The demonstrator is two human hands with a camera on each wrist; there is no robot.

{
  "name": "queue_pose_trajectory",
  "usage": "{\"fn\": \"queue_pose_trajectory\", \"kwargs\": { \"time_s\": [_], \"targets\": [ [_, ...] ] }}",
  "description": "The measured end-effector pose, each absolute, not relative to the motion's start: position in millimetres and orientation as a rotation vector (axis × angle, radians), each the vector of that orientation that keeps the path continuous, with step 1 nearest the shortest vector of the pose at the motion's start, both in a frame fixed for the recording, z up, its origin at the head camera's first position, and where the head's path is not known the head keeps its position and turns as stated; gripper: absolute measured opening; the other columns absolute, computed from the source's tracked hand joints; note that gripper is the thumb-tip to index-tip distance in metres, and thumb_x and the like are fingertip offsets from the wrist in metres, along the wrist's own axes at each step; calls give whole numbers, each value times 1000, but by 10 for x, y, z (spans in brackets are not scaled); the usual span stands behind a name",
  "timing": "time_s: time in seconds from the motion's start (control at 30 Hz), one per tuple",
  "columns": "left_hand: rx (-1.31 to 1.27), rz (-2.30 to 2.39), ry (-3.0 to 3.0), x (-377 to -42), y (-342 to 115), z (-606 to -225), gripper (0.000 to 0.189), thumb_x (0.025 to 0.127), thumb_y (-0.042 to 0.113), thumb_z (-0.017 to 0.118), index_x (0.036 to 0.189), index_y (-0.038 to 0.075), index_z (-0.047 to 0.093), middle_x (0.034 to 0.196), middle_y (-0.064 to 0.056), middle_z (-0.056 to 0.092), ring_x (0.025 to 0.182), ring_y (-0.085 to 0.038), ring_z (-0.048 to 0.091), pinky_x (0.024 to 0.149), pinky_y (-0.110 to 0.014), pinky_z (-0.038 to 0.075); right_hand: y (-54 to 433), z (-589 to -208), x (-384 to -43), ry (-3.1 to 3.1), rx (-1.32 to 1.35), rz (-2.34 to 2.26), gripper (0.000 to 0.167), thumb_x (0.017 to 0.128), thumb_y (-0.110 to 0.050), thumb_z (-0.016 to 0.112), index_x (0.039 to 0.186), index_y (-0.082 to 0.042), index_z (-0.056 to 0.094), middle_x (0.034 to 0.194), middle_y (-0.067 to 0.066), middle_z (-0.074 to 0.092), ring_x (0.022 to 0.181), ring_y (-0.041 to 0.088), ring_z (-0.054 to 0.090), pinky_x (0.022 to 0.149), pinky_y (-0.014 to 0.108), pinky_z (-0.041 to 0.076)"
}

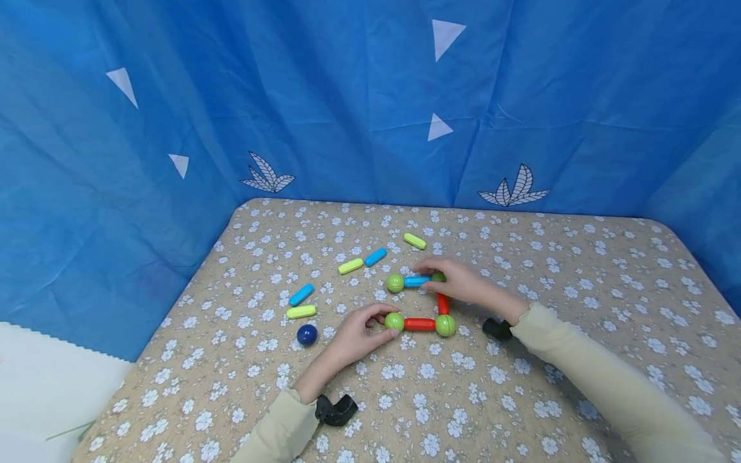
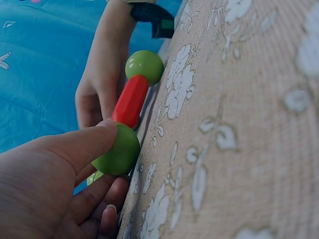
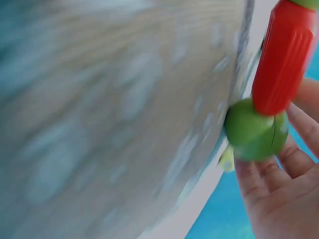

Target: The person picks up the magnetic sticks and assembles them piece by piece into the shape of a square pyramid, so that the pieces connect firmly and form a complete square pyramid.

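A chain of green balls and short rods lies on the cloth, forming three sides of a square with its left side open. My left hand [image 1: 357, 334] pinches the near-left green ball [image 2: 122, 152] between thumb and fingers. From that ball a red rod [image 1: 419, 324] runs to the near-right green ball [image 1: 445, 325]. Another red rod [image 1: 442, 304] leads back to the far-right green ball [image 3: 254, 130], which my right hand [image 1: 458, 283] holds, partly covering it. A blue rod [image 1: 415, 281] joins it to the far-left green ball [image 1: 395, 283].
Left of the chain lie a dark blue ball [image 1: 307, 334], a yellow-green rod [image 1: 301, 312] and a blue rod [image 1: 301, 294]. Farther back are another yellow-green rod [image 1: 350, 266], touching a blue rod [image 1: 375, 257], and a separate yellow-green rod [image 1: 414, 241]. A blue curtain [image 1: 359, 96] hangs behind the table.
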State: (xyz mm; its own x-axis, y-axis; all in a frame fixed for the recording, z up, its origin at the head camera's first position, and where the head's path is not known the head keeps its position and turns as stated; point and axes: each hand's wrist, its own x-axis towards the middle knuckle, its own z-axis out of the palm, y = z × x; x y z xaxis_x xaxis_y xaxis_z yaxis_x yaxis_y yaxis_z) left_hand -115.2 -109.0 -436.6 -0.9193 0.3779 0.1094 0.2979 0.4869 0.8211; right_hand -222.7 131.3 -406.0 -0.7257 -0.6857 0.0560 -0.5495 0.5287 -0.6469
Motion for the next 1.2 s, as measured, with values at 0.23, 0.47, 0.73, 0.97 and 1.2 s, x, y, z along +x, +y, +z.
{"fn": "queue_pose_trajectory", "kwargs": {
  "time_s": [0.23, 0.47, 0.73, 0.97, 1.2],
  "targets": [
    [580, 1423, 2635, -1152, -1091, -4368, 35, 84, 21, 72, 118, 17, 63, 98, 11, 60, 87, -8, 54, 73, -28, 46, 1578, -4041, -2175, 2607, -928, -1055, 27, 89, -9, 65, 115, -4, 63, 110, 7, 61, 95, 22, 57, 83, 41, 48],
    [600, 1436, 2645, -1142, -1095, -4360, 35, 83, 20, 73, 117, 15, 64, 98, 10, 61, 87, -9, 55, 73, -28, 46, 1641, -4063, -2142, 2621, -921, -1081, 29, 86, -5, 68, 115, -4, 64, 110, 7, 62, 93, 21, 59, 81, 39, 50],
    [616, 1444, 2629, -1124, -1089, -4354, 36, 83, 20, 73, 118, 13, 63, 99, 9, 61, 88, -10, 55, 73, -28, 47, 1648, -4060, -2095, 2632, -882, -1072, 29, 85, -3, 68, 114, -3, 64, 110, 10, 62, 95, 24, 60, 81, 38, 50],
    [665, 1448, 2618, -1137, -1109, -4347, 37, 82, 18, 73, 118, 11, 63, 102, 7, 61, 89, -10, 56, 76, -27, 47, 1679, -4097, -2085, 2631, -884, -1104, 27, 86, -5, 68, 113, -5, 65, 109, 8, 62, 94, 23, 60, 80, 38, 51],
    [677, 1462, 2564, -1145, -1173, -4216, 37, 85, 14, 71, 120, 7, 61, 108, 0, 62, 93, -13, 58, 79, -32, 48, 1702, -4099, -2064, 2609, -852, -1120, 27, 88, -8, 66, 115, -6, 64, 111, 8, 62, 97, 23, 59, 83, 40, 49]
  ]
}}
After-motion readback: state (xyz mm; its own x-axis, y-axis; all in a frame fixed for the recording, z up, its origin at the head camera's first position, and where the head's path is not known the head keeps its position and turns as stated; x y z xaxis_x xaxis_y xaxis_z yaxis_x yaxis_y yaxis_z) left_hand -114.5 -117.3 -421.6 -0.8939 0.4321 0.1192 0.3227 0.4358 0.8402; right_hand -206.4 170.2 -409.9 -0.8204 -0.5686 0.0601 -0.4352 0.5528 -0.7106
